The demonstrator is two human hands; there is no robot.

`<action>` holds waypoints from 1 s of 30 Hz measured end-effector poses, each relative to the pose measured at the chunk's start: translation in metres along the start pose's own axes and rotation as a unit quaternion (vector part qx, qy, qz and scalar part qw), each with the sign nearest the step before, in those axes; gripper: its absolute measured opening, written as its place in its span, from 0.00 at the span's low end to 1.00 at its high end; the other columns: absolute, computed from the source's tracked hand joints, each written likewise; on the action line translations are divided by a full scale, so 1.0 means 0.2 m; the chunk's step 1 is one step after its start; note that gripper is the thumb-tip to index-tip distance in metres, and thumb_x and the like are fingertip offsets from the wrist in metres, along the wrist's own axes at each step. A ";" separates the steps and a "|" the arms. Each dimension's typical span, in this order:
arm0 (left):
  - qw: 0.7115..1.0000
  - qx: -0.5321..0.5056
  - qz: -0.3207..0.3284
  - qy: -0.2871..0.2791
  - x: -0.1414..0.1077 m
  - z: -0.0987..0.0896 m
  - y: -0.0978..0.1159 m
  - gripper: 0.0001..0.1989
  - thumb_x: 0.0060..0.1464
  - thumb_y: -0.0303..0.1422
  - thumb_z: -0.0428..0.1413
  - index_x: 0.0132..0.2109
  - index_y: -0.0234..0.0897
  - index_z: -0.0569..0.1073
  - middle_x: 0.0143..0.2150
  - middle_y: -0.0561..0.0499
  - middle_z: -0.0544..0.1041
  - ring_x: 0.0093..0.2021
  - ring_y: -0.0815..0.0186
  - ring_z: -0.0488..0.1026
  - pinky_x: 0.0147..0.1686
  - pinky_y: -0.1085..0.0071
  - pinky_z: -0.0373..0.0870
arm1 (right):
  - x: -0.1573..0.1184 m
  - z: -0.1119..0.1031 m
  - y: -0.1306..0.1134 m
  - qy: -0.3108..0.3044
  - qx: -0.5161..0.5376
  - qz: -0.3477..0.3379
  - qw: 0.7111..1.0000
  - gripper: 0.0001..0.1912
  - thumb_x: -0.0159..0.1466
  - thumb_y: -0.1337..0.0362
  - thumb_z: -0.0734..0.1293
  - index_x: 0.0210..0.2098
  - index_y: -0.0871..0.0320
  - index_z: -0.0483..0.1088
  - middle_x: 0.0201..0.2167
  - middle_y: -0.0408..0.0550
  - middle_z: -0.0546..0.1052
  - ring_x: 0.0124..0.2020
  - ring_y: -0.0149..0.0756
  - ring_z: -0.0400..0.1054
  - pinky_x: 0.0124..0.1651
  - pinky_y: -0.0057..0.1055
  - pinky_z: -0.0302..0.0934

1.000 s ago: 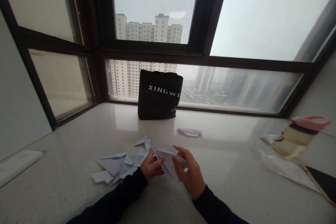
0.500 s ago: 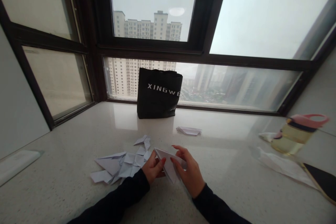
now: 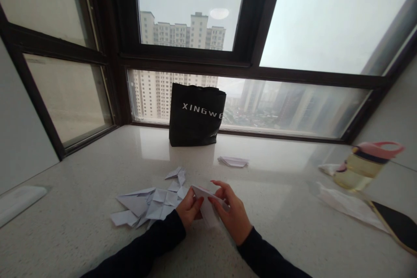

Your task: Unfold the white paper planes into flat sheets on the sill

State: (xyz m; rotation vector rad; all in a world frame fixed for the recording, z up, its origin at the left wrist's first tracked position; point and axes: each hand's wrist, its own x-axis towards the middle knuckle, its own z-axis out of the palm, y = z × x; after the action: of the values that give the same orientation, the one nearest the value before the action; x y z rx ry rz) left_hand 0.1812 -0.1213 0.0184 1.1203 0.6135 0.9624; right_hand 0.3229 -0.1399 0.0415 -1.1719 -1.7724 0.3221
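A folded sheet of white paper (image 3: 209,213) is held between my two hands, tilted above the counter. My left hand (image 3: 189,209) pinches its left corner between thumb and fingers. On the other side, my right hand (image 3: 232,212) grips the paper's right edge, thumb in front and index finger raised along the top. Left of my hands lies a cluster of folded paper pieces (image 3: 137,205), partly covered by my left sleeve. A small folded paper piece (image 3: 178,174) sits at the back of that cluster.
A black bag (image 3: 197,117) stands by the window. Before it lies a flat folded paper (image 3: 233,161). To the right are a pink-lidded bottle (image 3: 361,167), a white tissue (image 3: 352,206) and a dark phone-like object (image 3: 395,226). A white strip (image 3: 21,202) lies far left.
The paper between my hands has tipped slightly, its lower part showing narrower. Both hands keep their hold, the right one shifted a little left. The whole view has moved slightly.
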 end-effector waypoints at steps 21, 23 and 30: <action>0.990 -0.049 0.128 -0.040 0.06 -0.07 -0.03 0.17 0.47 0.39 0.53 0.43 0.37 0.60 0.46 0.44 0.68 0.50 0.57 0.60 0.47 0.58 0.56 | 0.06 0.02 0.13 -0.087 0.315 0.221 0.919 0.16 0.45 0.54 0.67 0.19 0.60 0.62 0.15 0.39 0.66 0.16 0.26 0.59 0.20 0.24 0.55; 0.990 -0.065 0.115 -0.042 0.06 -0.06 -0.03 0.18 0.45 0.40 0.54 0.42 0.38 0.60 0.47 0.44 0.68 0.49 0.57 0.61 0.46 0.58 0.58 | 0.06 0.02 0.14 -0.084 0.321 0.224 0.916 0.16 0.44 0.54 0.68 0.17 0.60 0.60 0.15 0.39 0.66 0.16 0.26 0.58 0.20 0.24 0.55; 0.995 -0.065 0.081 -0.006 0.02 -0.04 0.03 0.17 0.43 0.39 0.56 0.39 0.38 0.61 0.43 0.45 0.71 0.42 0.62 0.68 0.41 0.64 0.62 | 0.06 0.02 0.13 -0.079 0.325 0.224 0.915 0.16 0.42 0.57 0.70 0.16 0.59 0.59 0.13 0.38 0.66 0.16 0.26 0.58 0.20 0.24 0.53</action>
State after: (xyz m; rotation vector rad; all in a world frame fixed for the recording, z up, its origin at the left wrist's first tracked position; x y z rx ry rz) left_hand 0.1753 -0.1126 0.0227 1.0697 0.4481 1.1172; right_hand 0.3341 -0.1156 0.0288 -1.0514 -1.3308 1.2096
